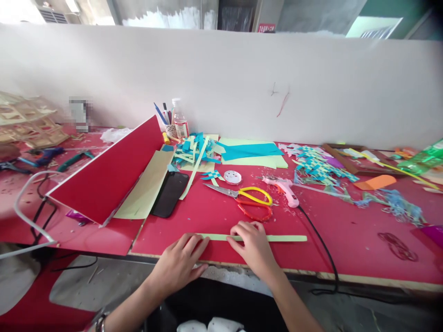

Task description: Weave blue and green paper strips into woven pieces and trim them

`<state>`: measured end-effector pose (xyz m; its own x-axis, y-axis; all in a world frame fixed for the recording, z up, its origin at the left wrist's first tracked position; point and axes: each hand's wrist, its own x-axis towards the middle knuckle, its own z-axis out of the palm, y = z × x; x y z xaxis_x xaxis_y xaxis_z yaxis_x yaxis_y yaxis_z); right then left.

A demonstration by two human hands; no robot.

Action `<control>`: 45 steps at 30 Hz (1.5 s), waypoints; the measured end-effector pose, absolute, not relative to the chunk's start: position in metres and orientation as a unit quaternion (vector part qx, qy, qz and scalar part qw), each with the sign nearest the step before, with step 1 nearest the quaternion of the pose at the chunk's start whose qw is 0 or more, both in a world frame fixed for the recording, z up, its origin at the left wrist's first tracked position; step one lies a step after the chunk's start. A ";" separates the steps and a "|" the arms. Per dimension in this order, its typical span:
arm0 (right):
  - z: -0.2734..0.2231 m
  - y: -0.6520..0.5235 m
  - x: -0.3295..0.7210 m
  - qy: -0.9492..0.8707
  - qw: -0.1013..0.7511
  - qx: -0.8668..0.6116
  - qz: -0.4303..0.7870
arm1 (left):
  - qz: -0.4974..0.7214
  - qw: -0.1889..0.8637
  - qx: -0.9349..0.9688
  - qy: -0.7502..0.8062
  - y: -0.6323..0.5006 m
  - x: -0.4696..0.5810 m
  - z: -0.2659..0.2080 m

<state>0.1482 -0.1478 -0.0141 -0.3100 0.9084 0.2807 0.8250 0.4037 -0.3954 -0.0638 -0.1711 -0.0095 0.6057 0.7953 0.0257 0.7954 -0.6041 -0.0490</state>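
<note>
A long pale green paper strip [287, 238] lies on the red tabletop close to its front edge. At the strip's left end, my left hand [182, 258] rests with its fingers laid over the paper and its thumb apart. My right hand [254, 249] bends over the middle of the strip, thumb and forefinger closed on it. Beyond my hands lie scissors [254, 196] with one yellow and one red handle. A pink glue gun [285, 189] rests to their right, its black cord running off the front edge. A black phone [170, 193] lies to their left.
Blue and pale green paper strips [197, 150] are heaped at the back beside a plastic bottle [180, 120]. A red board [114, 170] leans at the left. Woven paper pieces [318, 163], an orange paper piece [375, 182] and a green bottle [424, 157] lie at the right.
</note>
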 end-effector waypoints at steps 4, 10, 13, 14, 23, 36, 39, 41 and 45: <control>-0.015 -0.151 0.171 -0.793 0.238 -0.557 0.069 | 0.014 0.024 -0.892 -0.452 -0.173 -0.063 -0.009; -0.015 -0.156 0.208 -0.779 0.215 -0.586 0.061 | 0.028 0.024 -0.886 -0.462 -0.173 -0.060 -0.005; -0.016 -0.159 0.224 -0.774 0.197 -0.599 0.052 | 0.038 0.021 -0.890 -0.454 -0.172 -0.058 -0.002; -0.016 -0.159 0.229 -0.774 0.192 -0.602 0.046 | 0.041 0.021 -0.890 -0.453 -0.172 -0.058 -0.002; -0.021 -0.166 0.272 -0.755 0.175 -0.630 0.043 | 0.051 0.046 -0.890 -0.451 -0.169 -0.058 -0.002; -0.022 -0.173 0.307 -0.745 0.206 -0.633 0.047 | 0.019 0.052 -0.900 -0.432 -0.165 -0.060 0.000; -0.015 -0.183 0.292 -0.719 0.205 -0.660 -0.072 | -0.003 0.024 -0.909 -0.417 -0.159 -0.060 0.006; -0.010 -0.187 0.270 -0.715 0.238 -0.650 -0.097 | -0.021 -0.006 -0.911 -0.411 -0.152 -0.059 0.010; -0.009 -0.177 0.222 -0.810 0.220 -0.542 0.031 | -0.039 -0.089 -0.914 -0.394 -0.130 -0.054 0.013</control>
<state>0.2221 -0.1774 -0.0088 -0.3146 0.8926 0.3228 0.8650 0.4096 -0.2896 -0.0541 -0.1304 0.0127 0.6870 0.7267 0.0011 0.7129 -0.6742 0.1929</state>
